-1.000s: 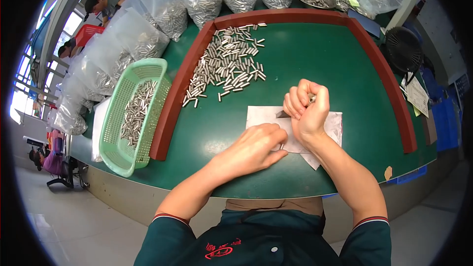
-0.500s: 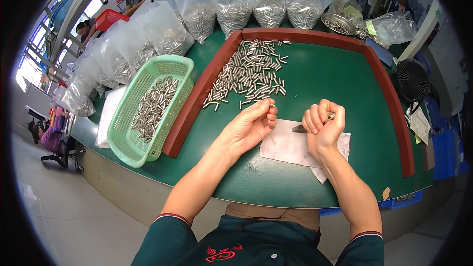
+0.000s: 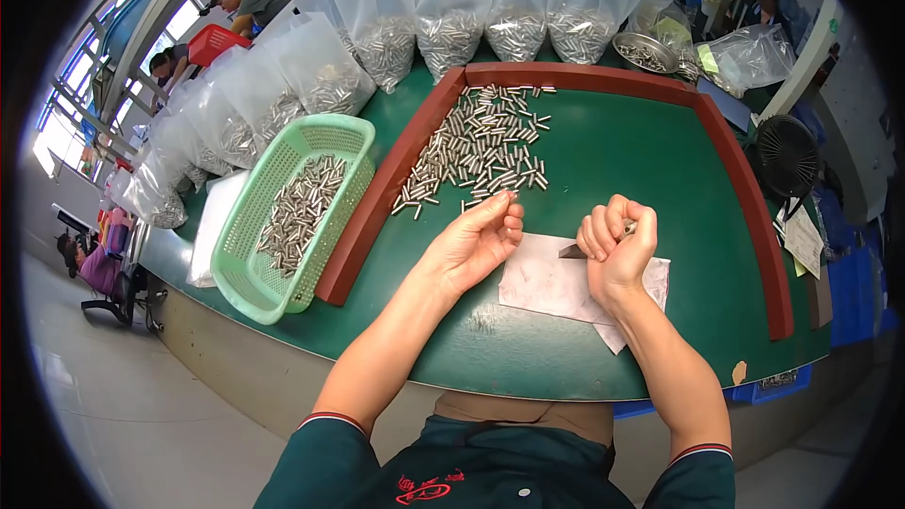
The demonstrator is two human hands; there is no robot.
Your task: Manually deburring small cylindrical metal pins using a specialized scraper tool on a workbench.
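My left hand (image 3: 479, 243) is closed in a pinch, thumb against forefinger, just in front of a loose pile of short metal pins (image 3: 485, 137). A small metal pin (image 3: 514, 195) barely shows at those fingertips; most of it is hidden. My right hand (image 3: 615, 250) is wrapped in a fist round a knife (image 3: 571, 252). The knife's grey blade sticks out leftward below the fingers, and its handle is mostly covered. Under the blade and fist lies a stained whitish cloth or paper sheet (image 3: 542, 283), flat on the green tabletop (image 3: 660, 155).
Dark red rails (image 3: 575, 73) border the work area. A light green basket (image 3: 247, 290) of pins stands left of them. Bags of pins (image 3: 452, 33) line the back, beside a metal bowl (image 3: 646, 53). A black fan (image 3: 788, 153) sits at right. People (image 3: 259, 2) work far left.
My left hand has shifted slightly left, and the pin at its fingertips shows less than before. The right fist keeps its hold on the knife. The whole view has dropped a little.
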